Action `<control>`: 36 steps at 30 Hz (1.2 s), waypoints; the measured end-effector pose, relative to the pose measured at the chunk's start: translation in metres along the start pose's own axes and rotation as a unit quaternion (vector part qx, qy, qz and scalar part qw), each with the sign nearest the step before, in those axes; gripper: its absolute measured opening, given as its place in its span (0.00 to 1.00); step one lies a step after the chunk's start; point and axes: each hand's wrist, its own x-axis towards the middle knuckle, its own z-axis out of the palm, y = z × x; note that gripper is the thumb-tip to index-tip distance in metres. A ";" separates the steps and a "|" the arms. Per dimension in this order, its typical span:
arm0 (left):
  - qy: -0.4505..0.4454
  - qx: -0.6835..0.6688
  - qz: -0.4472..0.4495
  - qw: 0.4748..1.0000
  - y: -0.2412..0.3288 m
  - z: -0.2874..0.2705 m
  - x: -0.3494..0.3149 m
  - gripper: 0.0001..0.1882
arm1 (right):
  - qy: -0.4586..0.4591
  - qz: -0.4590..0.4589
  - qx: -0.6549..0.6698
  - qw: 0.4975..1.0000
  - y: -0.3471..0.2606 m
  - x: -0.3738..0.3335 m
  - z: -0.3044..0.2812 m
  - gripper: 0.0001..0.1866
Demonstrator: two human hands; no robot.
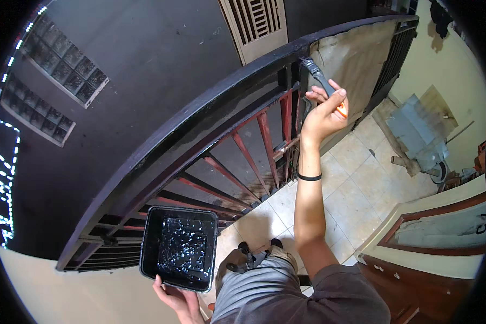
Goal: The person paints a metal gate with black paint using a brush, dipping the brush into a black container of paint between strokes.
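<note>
My right hand [326, 110] is closed round a paintbrush [319, 77] with a dark handle that has an orange end. Its dark bristles touch the black metal gate [221, 97] just below the top rail, beside a tan panel [353, 59]. Lower left, my left hand [179, 300] grips a black square tray [179, 248] by its near edge. Glossy black paint with pale glints covers the tray's bottom. Reddish-brown bars [243, 150] fan out in the gate under the black rails.
A tiled floor [351, 173] lies beneath my feet. Boards and a grey sheet [413, 121] lean on the yellowish wall at right. A brown wooden door [416, 286] stands at lower right. Beyond the gate rises a dark wall [146, 48] with glass blocks [65, 56].
</note>
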 end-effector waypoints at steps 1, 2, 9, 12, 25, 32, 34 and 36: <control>0.001 0.007 0.001 1.000 -0.002 0.000 0.000 0.34 | -0.019 0.002 -0.013 1.000 -0.004 -0.010 0.000 0.22; 0.001 0.007 0.000 1.000 -0.003 0.002 -0.001 0.34 | -0.039 0.005 -0.025 0.999 -0.008 -0.023 0.002 0.21; 0.008 0.017 0.001 1.000 -0.011 0.022 -0.006 0.36 | -0.185 0.019 0.073 0.980 -0.028 -0.066 -0.006 0.13; 0.010 0.018 -0.003 1.000 -0.012 0.017 -0.006 0.37 | -0.079 0.008 -0.009 0.997 -0.003 0.011 -0.008 0.21; 0.018 0.014 -0.006 1.000 -0.010 0.022 -0.001 0.38 | -0.363 -0.166 -0.021 0.917 -0.063 -0.158 0.007 0.08; 0.036 -0.008 0.000 0.999 0.004 0.003 0.005 0.34 | -0.129 -0.043 -0.041 0.990 -0.033 -0.103 0.007 0.14; 0.027 -0.014 -0.013 0.999 0.006 -0.002 0.009 0.32 | -0.206 -0.080 -0.018 0.975 -0.034 -0.138 0.011 0.10; 0.027 -0.021 -0.013 0.999 0.008 -0.009 0.015 0.32 | -0.288 -0.113 -0.048 0.950 -0.048 -0.170 0.005 0.09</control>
